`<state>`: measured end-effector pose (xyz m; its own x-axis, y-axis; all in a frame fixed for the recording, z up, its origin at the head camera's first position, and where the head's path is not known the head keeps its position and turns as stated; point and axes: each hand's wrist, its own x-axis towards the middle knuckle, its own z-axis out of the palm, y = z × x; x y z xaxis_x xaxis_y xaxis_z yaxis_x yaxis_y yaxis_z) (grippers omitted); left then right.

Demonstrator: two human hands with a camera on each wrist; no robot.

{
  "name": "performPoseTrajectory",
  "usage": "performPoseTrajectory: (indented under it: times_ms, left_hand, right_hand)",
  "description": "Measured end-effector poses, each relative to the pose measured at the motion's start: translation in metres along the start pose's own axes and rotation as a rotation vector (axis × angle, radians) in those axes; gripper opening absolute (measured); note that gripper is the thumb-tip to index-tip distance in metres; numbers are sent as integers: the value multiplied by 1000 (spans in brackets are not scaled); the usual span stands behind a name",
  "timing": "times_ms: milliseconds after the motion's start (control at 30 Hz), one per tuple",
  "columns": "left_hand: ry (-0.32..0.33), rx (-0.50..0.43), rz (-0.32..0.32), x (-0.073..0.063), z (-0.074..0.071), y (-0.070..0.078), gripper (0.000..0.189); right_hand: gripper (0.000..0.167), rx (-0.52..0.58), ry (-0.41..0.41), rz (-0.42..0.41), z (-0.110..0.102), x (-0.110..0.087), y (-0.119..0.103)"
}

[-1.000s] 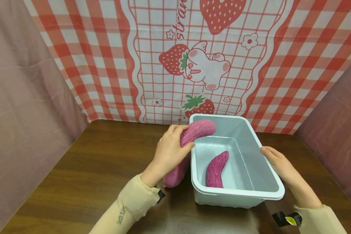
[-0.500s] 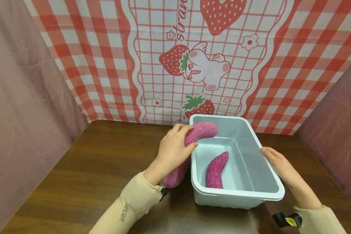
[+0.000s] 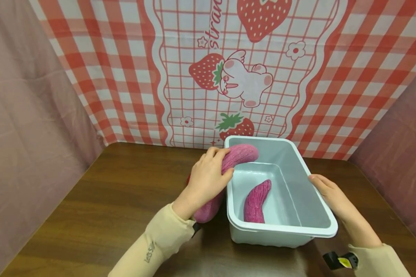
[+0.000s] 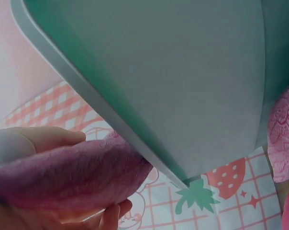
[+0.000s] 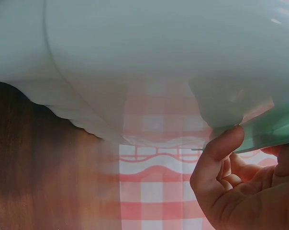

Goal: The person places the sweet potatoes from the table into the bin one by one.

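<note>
My left hand (image 3: 208, 177) grips a long, curved pink sweet potato (image 3: 242, 153), whose far end reaches over the bin's left rim. In the left wrist view, thumb and fingers lie on either side of that sweet potato (image 4: 72, 175), close to the rim. Below the hand, a second pink piece (image 3: 206, 211) stands beside the bin, partly hidden by the wrist. On the floor of the pale blue-grey plastic bin (image 3: 280, 230) lies a darker magenta, ridged sweet potato (image 3: 256, 202). My right hand (image 3: 332, 192) holds the bin's right rim, fingers curled at the edge in the right wrist view.
A small red thing (image 3: 188, 179) peeks out left of the left hand. The brown wooden table (image 3: 100, 200) extends to the left. A red-and-white checked strawberry cloth (image 3: 124, 77) hangs behind, with pink cloths (image 3: 31, 115) at the sides.
The left hand and its sweet potato have shifted slightly right, further over the bin. A bit of red now shows behind that hand. The right hand and bin have stayed put.
</note>
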<state>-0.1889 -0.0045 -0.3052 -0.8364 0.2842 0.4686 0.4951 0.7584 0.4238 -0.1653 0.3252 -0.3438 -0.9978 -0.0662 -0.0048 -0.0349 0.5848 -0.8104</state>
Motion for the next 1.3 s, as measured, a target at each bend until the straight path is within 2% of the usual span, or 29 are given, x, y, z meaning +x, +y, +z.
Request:
performPoseTrajectory:
  times_ms: [367,567,733,1000,1300]
  left_hand:
    - [-10,-17,44,0,0,-4,47]
    - [-11,-41,29,0,1,-3,47]
    - [-22,-56,20,2,2,1,45]
    - [-30,-21,52,5,5,8,42]
    - [-67,53,61,17,8,22,40]
  right_hand:
    - [58,-10,-8,35,0,1,-3]
    - [57,0,-11,39,0,1,-3]
    - [59,-42,-6,46,0,0,-3]
    - [58,-11,-14,35,1,1,-3]
    - [57,-2,-12,42,0,0,-2]
